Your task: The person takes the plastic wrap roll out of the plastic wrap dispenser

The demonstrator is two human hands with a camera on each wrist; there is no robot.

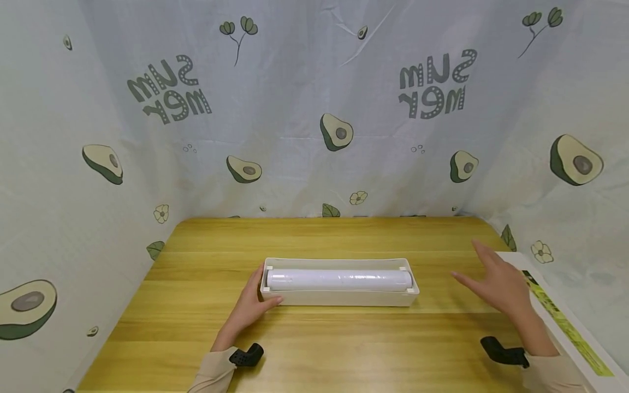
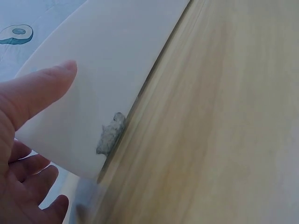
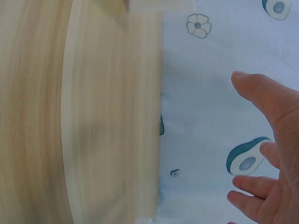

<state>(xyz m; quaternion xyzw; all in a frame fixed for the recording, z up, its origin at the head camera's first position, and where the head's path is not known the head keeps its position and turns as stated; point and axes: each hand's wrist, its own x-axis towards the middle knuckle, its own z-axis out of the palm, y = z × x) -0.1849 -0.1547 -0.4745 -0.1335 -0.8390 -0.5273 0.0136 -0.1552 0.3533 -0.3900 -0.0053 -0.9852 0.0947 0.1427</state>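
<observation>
- And there it was: the left hand [image 1: 248,305] had the white box [image 1: 339,298] firmly by its left end, thumb pressed on the near wall, fingers wrapped around the end.
- Over on the right, the right hand [image 1: 503,286] hung released above the table [image 1: 344,349], thumb and forefinger spread wide, well apart from the box!
- The box itself sat mid-table, long side running left to right, and inside it lay a glossy white roll [image 1: 339,280], stretching nearly end to end.
- Up close in the left wrist view, a ragged grey patch [image 2: 111,134] showed low on the box wall.
- Out at the right edge lay a long white panel [image 1: 513,260] bearing a yellow-green strip [image 1: 563,319].
- And on the far side, an avocado-print curtain [image 1: 295,82] hung behind everything.
</observation>
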